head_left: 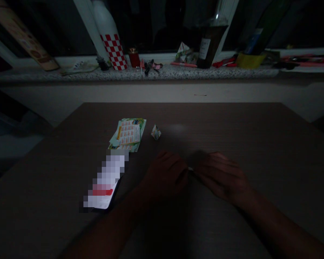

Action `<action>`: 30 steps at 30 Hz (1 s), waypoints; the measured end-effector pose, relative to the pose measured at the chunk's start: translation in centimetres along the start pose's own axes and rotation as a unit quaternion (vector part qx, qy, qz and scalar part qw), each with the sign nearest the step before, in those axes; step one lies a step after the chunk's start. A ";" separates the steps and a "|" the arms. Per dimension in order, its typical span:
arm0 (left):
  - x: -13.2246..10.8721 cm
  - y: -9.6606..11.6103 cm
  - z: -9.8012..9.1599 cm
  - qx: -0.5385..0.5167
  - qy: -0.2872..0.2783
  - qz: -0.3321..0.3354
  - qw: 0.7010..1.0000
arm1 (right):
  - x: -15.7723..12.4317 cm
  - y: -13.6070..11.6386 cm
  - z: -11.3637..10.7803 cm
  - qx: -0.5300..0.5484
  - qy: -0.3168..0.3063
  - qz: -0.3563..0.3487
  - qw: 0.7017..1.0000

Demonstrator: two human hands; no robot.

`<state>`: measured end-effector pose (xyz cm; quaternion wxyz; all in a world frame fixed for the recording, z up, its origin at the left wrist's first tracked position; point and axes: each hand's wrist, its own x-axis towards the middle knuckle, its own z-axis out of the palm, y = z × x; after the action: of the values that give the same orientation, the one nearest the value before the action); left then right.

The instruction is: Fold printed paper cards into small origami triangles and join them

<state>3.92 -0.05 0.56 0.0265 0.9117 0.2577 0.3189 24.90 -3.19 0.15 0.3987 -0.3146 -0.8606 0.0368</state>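
My left hand [166, 174] is closed over the middle of the table, its fingers curled. Close beside it, my right hand [224, 178] has its fingers pressed together. Between the two hands shows the pale edge of a small piece of paper [190, 168], pinched from both sides. Most of the paper is hidden by the fingers, and the light is dim. Beyond my left hand sits a small folded paper shape [156, 133] with points. A stack of printed paper sheets [128, 135] lies to its left.
A lit phone [108, 183], partly blurred out, lies left of my left hand. Along the stone windowsill [167, 74] stand a red-and-white checkered bottle [113, 46], a dark plastic cup [209, 46], a yellow container [250, 60] and several small items. The wooden table [70, 144] ends below the sill.
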 end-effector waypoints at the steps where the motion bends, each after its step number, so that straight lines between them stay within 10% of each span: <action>1: 0.0 0.1 -0.1 -0.003 0.011 0.007 1.000 | 0.0 -0.2 -0.1 -0.005 -0.005 -0.003 1.000; 30: 0.8 0.1 -0.7 -0.003 0.029 0.015 0.999 | 0.5 -1.3 -1.0 -0.055 0.017 -0.036 0.998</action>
<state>4.11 0.15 1.57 0.0166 0.9058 0.2438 0.3461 24.68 -4.13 1.54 0.3967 -0.3056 -0.8651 -0.0302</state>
